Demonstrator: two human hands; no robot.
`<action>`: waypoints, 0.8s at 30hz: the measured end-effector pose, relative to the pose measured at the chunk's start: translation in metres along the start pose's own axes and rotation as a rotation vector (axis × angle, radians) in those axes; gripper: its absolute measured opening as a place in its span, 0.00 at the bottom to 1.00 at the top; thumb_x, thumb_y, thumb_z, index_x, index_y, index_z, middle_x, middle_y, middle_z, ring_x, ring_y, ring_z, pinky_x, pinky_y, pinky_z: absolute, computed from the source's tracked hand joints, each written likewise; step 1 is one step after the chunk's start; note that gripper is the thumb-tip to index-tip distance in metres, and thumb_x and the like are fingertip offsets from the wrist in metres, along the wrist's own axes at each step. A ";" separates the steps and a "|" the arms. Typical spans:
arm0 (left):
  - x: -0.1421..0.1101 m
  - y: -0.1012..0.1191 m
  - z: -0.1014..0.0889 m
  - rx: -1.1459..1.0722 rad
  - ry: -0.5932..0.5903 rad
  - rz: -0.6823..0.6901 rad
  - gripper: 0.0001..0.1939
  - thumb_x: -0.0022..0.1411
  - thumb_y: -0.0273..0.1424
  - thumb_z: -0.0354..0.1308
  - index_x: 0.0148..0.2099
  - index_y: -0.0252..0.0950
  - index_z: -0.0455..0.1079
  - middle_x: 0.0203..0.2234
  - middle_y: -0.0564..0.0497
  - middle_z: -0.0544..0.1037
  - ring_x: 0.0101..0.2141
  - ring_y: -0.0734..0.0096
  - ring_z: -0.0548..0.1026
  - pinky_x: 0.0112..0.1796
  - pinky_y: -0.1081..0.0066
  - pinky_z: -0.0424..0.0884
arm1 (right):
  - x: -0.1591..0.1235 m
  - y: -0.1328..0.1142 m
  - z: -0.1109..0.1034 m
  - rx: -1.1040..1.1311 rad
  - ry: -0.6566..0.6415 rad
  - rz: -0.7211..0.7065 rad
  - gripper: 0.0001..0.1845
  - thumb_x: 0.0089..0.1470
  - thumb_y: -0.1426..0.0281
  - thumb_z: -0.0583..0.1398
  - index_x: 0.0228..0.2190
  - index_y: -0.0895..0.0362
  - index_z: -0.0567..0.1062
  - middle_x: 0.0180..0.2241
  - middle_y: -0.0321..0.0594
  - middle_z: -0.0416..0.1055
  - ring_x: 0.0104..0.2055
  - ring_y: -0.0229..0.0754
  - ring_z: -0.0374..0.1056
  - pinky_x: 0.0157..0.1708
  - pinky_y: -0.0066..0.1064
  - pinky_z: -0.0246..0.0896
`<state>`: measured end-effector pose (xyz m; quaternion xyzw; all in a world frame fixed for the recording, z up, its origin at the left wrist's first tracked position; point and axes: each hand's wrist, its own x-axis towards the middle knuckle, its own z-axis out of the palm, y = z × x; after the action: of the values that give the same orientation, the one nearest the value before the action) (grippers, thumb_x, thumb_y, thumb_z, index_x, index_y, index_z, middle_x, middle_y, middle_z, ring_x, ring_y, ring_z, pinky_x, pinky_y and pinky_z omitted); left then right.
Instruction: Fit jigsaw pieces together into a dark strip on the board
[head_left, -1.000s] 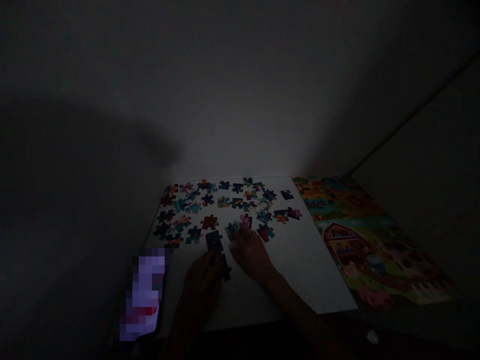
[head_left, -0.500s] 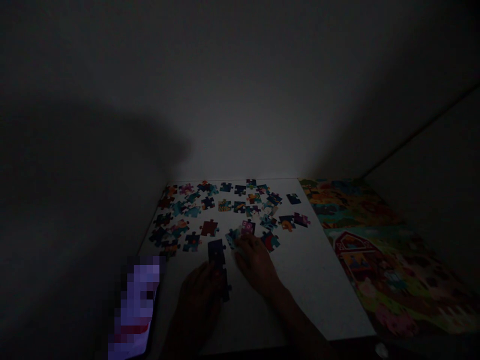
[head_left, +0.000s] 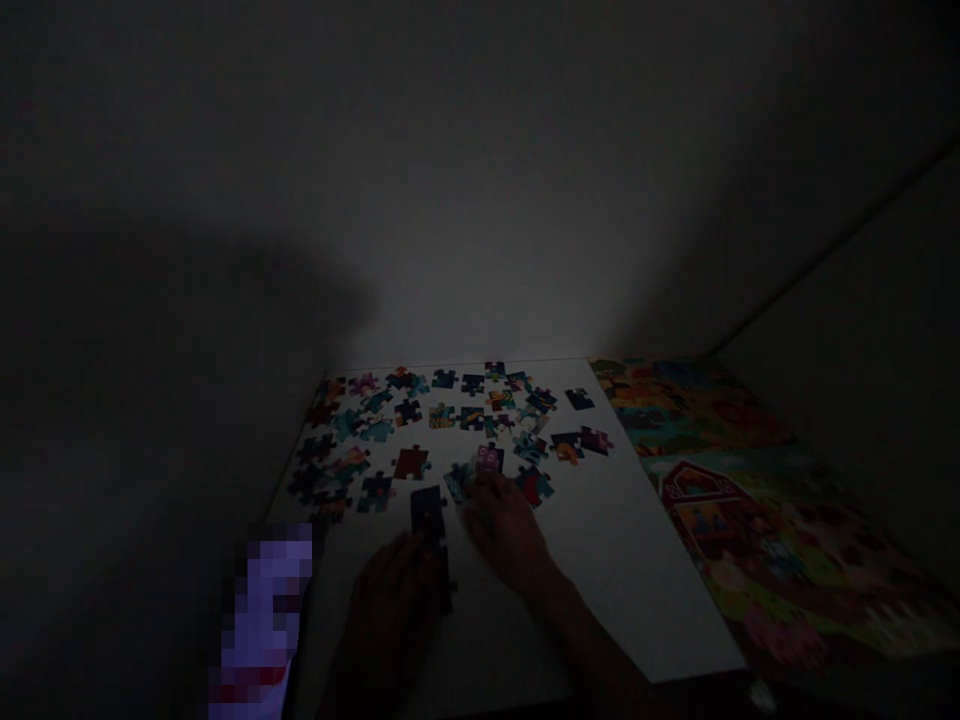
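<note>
In dim light, my left hand (head_left: pixel 394 590) is at a strip of dark blue joined puzzle pieces (head_left: pixel 427 510), its bent fingers over the strip's left side. The strip runs toward me on a white board. To its right, my right hand (head_left: pixel 506 525) has its fingers curled together over a puzzle piece, mostly hidden beneath the fingertips. Just beyond those fingertips lies a purple puzzle piece (head_left: pixel 490 458) with two round eyes. A teal puzzle piece (head_left: pixel 457 483) is at their left, and a dark puzzle piece with red (head_left: pixel 535 485) at their right.
Several loose puzzle pieces (head_left: pixel 375 428) are scattered over the far half of the white board (head_left: pixel 637 590). Assembled farm and animal pictures (head_left: pixel 750 540) lie along its right side. A lit, pixelated screen (head_left: pixel 262 610) stands at the lower left. A pale wall (head_left: pixel 480 220) rises behind.
The view has shifted slightly, so the board sits a little further left. My right fingertips have moved slightly to the right relative to the pieces. My left hand stays at the dark strip.
</note>
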<state>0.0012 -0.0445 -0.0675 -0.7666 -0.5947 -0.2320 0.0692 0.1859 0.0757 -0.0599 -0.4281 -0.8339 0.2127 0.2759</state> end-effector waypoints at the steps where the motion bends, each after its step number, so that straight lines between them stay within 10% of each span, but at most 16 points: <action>1: 0.000 0.000 0.000 -0.010 -0.008 -0.007 0.15 0.67 0.28 0.51 0.54 0.42 0.70 0.55 0.46 0.73 0.55 0.56 0.69 0.50 0.56 0.70 | 0.000 0.000 0.000 0.004 0.001 0.001 0.16 0.57 0.74 0.58 0.48 0.56 0.73 0.49 0.48 0.70 0.53 0.50 0.64 0.52 0.46 0.65; 24: 0.001 -0.006 0.007 -0.045 0.034 0.009 0.15 0.67 0.34 0.52 0.54 0.43 0.69 0.54 0.44 0.73 0.53 0.54 0.71 0.48 0.55 0.72 | 0.003 -0.001 -0.007 0.054 0.018 0.014 0.15 0.57 0.74 0.58 0.46 0.55 0.74 0.49 0.47 0.70 0.52 0.47 0.65 0.52 0.42 0.65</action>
<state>-0.0024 -0.0396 -0.0741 -0.7668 -0.5844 -0.2578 0.0629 0.1885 0.0781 -0.0532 -0.4283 -0.8221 0.2333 0.2936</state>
